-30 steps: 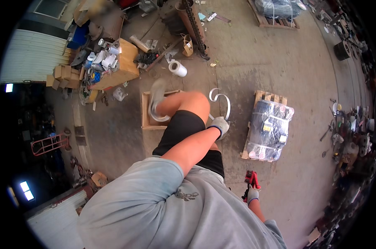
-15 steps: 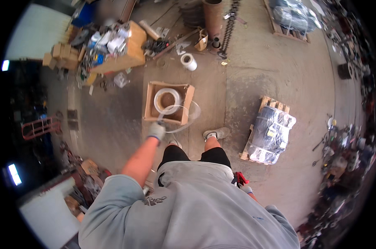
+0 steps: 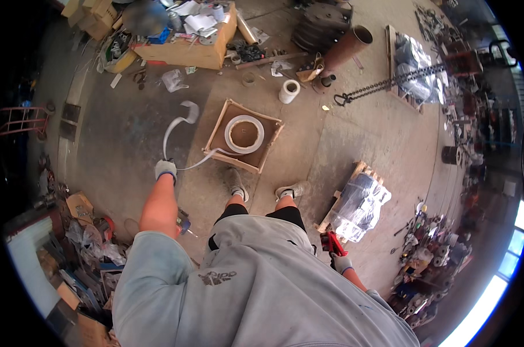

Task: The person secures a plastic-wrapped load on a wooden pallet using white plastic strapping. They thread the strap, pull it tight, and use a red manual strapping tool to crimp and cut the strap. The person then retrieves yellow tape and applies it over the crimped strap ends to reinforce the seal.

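My left hand (image 3: 166, 169), in a pale glove with a dark cuff, is closed on a whitish strap (image 3: 204, 158). One stretch of the strap runs back to a coil (image 3: 258, 136) inside an open cardboard box (image 3: 215, 121). Its free end (image 3: 188, 110) curls up past my hand over the floor. At my right side, my gloved right hand (image 3: 342, 263) is wrapped round a red and black hand tool (image 3: 334, 244) whose exact kind I cannot make out.
A wrapped bundle (image 3: 361, 202) lies on a pallet to my right. Beyond the box stand a white roll (image 3: 289, 91) and a rusty pipe (image 3: 347, 51). A chain (image 3: 383, 84) hangs at the far right. Cluttered parts fill a wooden crate (image 3: 184, 53) at the far left.
My left hand has moved left, away from the box, drawing out more strap. The red tool at my right side shows more fully. The whole view has turned.
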`<state>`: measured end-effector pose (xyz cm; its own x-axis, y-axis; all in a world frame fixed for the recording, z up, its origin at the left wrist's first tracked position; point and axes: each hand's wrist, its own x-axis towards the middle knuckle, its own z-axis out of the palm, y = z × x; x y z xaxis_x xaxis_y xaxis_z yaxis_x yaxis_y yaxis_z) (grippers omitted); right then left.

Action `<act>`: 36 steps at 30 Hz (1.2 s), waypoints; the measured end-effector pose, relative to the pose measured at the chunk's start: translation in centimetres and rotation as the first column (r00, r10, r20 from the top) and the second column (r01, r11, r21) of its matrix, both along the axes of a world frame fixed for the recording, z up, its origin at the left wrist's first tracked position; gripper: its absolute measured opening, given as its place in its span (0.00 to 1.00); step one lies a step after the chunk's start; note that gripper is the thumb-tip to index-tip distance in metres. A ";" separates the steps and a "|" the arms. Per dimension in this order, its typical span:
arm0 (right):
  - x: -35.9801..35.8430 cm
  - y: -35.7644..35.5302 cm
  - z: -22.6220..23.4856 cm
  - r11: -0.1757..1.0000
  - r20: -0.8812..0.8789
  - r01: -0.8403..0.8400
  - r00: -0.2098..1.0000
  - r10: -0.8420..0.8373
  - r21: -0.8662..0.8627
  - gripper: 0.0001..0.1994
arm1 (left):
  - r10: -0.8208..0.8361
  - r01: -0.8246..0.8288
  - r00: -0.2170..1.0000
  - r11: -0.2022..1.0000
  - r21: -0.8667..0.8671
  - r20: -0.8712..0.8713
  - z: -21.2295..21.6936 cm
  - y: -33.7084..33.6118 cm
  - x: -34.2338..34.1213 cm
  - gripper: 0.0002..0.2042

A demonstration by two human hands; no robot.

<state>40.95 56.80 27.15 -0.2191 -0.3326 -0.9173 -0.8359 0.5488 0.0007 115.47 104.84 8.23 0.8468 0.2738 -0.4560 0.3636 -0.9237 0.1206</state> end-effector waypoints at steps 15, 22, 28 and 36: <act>18.6 9.5 11.0 0.683 -0.225 -0.728 0.675 0.702 -0.054 0.15 | -0.019 0.125 0.988 0.669 -0.733 0.151 7.3 -16.6 9.7 0.12; 20.2 8.9 12.6 0.742 -0.307 -0.671 0.707 0.637 -0.006 0.15 | -0.602 0.640 0.743 0.513 -0.572 0.291 0.3 -24.9 5.9 0.17; 20.5 8.4 12.5 0.813 -0.234 -0.568 0.814 0.531 -0.128 0.16 | -0.908 0.899 0.395 0.352 -0.262 0.137 -0.3 -25.0 7.3 0.16; 26.4 2.6 7.7 0.863 -0.181 -0.451 0.852 0.492 0.226 0.13 | -0.934 0.927 0.337 0.351 -0.132 -0.116 -2.4 -29.5 12.0 0.18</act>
